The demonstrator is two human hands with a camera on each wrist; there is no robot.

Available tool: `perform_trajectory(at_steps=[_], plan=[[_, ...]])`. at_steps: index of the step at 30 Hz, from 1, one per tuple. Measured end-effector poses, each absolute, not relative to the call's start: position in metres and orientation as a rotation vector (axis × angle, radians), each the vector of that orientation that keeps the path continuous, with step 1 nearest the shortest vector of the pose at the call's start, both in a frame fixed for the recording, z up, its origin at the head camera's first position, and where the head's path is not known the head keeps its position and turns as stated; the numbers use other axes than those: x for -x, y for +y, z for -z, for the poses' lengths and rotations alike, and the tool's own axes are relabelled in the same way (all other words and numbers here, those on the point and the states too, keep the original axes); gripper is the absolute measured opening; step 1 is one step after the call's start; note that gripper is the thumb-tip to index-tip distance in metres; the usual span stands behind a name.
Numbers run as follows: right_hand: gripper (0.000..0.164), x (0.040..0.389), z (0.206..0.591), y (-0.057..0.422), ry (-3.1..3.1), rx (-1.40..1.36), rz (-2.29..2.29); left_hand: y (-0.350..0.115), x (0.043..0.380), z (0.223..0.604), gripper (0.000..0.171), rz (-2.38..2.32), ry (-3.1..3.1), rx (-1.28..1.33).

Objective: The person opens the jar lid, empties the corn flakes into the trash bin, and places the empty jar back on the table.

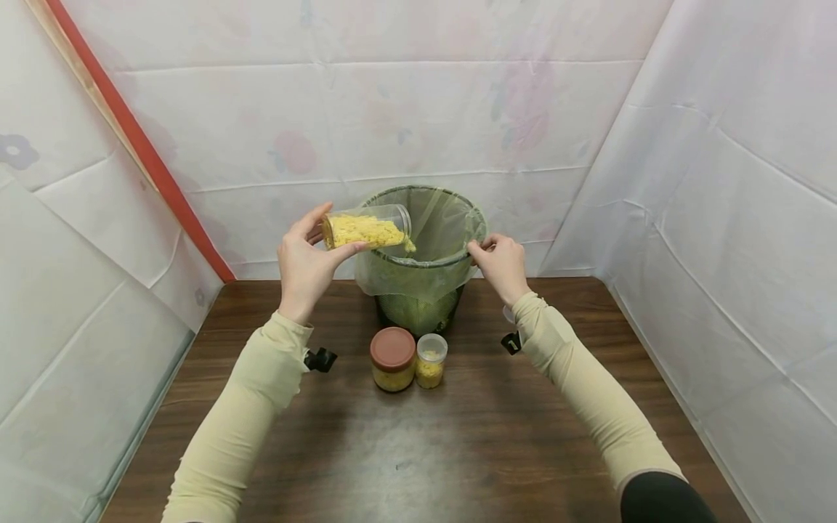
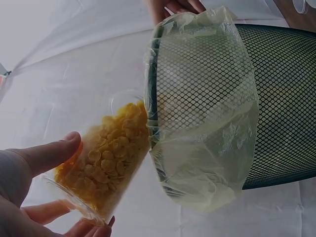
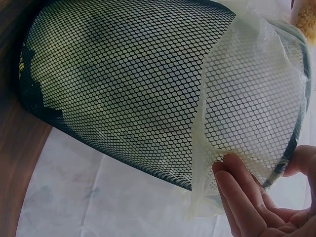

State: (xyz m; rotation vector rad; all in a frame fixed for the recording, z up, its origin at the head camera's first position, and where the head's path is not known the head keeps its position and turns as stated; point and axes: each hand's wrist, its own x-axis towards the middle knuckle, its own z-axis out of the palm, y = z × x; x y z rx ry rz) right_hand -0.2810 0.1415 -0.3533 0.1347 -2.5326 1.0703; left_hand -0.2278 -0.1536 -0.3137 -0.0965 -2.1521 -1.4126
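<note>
My left hand grips a clear plastic jar tipped on its side, mouth toward the bin. Yellow flakes fill much of the jar, and a few spill from its mouth over the bin's rim. The dark mesh bin stands upright on the table, lined with a thin pale-green plastic bag folded over its rim. On the bin's right side, my right hand pinches the rim and bag between thumb and fingers; in the right wrist view its fingers press the bag from outside.
In front of the bin, a jar with a reddish-brown lid stands beside a smaller clear-lidded jar with yellow flakes. The dark wooden table is bounded by white sheeting behind and at both sides. A red strip runs down the left corner.
</note>
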Motion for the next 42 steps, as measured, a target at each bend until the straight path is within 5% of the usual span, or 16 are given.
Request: perform_trajectory(at_steps=[42], plan=[[0.025,0.2827,0.352,0.141,-2.536,-0.11,-1.075,-0.1501,0.2297,0.312,0.07,1.438,-2.092,0.215]])
